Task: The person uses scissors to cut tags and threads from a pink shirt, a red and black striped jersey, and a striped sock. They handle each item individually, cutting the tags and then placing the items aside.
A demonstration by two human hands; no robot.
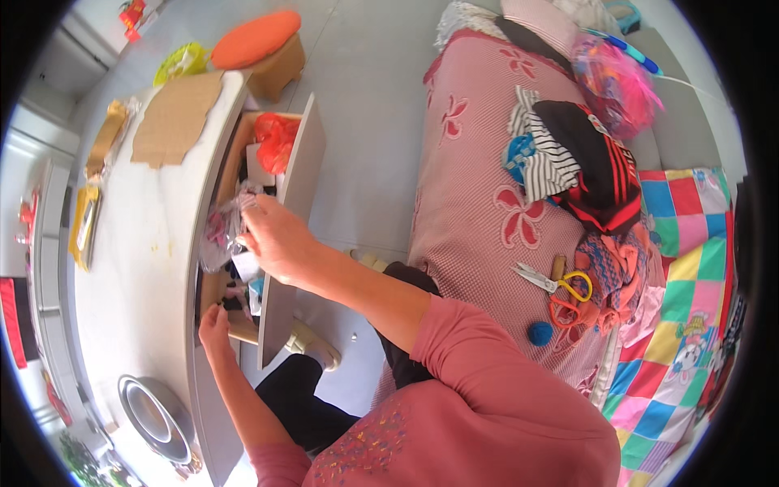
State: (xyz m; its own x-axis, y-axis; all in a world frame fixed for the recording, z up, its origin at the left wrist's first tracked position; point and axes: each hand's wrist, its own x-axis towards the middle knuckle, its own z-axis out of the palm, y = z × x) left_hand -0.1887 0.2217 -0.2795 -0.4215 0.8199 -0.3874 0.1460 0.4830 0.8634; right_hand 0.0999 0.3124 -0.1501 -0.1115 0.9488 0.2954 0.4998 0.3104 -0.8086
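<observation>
A pulled-out drawer (307,164) of the white-topped table stands before me, with a red plastic bag (277,143), papers and small items inside. My right hand (277,237) pinches the top of a clear plastic bag (222,237), which hangs over the drawer and has pinkish contents. At the drawer's near end is my left hand (216,329), its fingers curled close to a small dark item; whether it grips that item cannot be told.
Cardboard (179,119) and metal bowls (155,417) lie on the tabletop (146,243). An orange-topped stool (258,39) stands beyond the drawer. Scissors (548,280), a blue yarn ball (540,333) and clothes (584,158) rest on the pink-covered sofa (462,201).
</observation>
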